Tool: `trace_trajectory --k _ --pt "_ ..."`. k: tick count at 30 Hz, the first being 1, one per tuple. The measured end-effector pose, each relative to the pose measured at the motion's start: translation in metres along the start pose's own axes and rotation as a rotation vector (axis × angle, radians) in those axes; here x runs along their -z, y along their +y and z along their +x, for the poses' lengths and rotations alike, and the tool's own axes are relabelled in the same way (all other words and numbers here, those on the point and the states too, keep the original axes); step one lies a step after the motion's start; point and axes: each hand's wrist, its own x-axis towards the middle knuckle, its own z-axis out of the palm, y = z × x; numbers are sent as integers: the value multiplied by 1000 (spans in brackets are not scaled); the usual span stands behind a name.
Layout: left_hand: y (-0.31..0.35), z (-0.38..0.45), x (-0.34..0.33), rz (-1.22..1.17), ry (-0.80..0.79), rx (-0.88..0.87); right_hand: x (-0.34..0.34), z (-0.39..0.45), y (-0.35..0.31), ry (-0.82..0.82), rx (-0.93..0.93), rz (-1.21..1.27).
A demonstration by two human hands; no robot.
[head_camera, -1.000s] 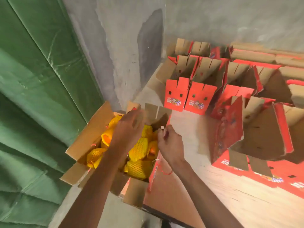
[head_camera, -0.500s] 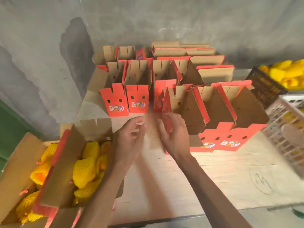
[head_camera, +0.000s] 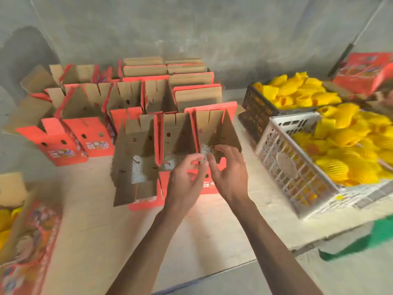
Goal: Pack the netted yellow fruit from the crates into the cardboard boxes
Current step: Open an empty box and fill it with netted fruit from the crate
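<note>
- Grey concrete wall (head_camera: 191, 28) across the whole back of the view.
- Pale counter (head_camera: 95, 220) below it, carrying boxes and crates.
- Cluster of empty cardboard boxes (head_camera: 131, 116), red outside and brown inside, flaps up, filling the far middle and left of the counter, back against the wall.
- White plastic crate (head_camera: 297, 167) at the right edge of the counter, heaped with netted yellow fruit (head_camera: 350, 150).
- Black crate (head_camera: 259, 111) just behind the white one, also piled with fruit in yellow netting.
- Filled box (head_camera: 25, 231) at the lower left, only partly in view, blurred, with a little yellow fruit showing inside.
- Red printed box (head_camera: 365, 73) at the far right, behind the crates, blurred.
- Two bare forearms reaching up from the bottom edge, meeting in front of the nearest open box (head_camera: 214, 133) in the front row.
- Left hand (head_camera: 187, 177) with fingers curled, thumb and fingertips pinching a small greyish scrap (head_camera: 205, 151) at that box's front edge.
- Right hand (head_camera: 229, 169) just beside it, fingers bent, fingertips pinching the same scrap from the other side; too blurred to say what the scrap is.
- No fruit in either hand; fruit only in the two crates at the right and the box at the lower left.
</note>
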Motion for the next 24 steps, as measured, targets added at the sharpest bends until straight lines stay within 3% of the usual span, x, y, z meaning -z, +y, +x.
trace_trajectory --k 4,8,11,13,15,24 --pt "-2 33 -42 145 28 -33 14 30 42 -27 -61 1" --pt "-19 82 -31 556 267 -120 11 60 70 -93 -49 -12" --pt "-37 113 3 919 344 202 -3 85 80 -125 -1 -5" --pt "-42 126 18 853 315 434 -17 102 79 -145 41 19" --pt "-48 133 26 822 307 543 -35 119 73 -179 91 40" --pt "-62 141 51 871 254 665 -106 144 31 -402 229 168"
